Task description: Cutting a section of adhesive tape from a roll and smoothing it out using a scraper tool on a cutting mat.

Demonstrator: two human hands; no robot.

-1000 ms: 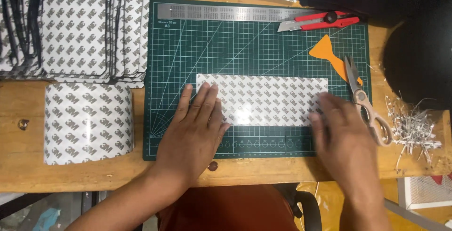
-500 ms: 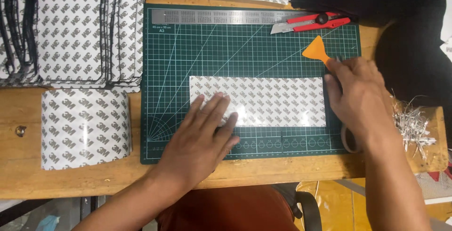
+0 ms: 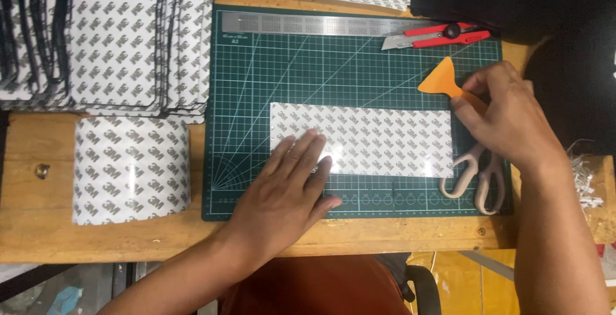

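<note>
A white rectangular sheet with a grey repeating pattern lies flat on the green cutting mat. My left hand rests palm down, fingers spread, on the sheet's lower left corner. My right hand is at the mat's right edge, its fingers closed on the handle of an orange plastic scraper, whose fan-shaped blade points up and left, just above the sheet's upper right corner. Beige-handled scissors lie below that hand, partly hidden by it.
A steel ruler and a red utility knife lie along the mat's top edge. Stacks of the same patterned sheets fill the upper left; one curled sheet sits left of the mat. Black fabric lies at right, silvery shreds beside it.
My right hand rose from the sheet's right end to the mat's right edge and took hold of the orange scraper. My left hand slid slightly down and right on the sheet.
</note>
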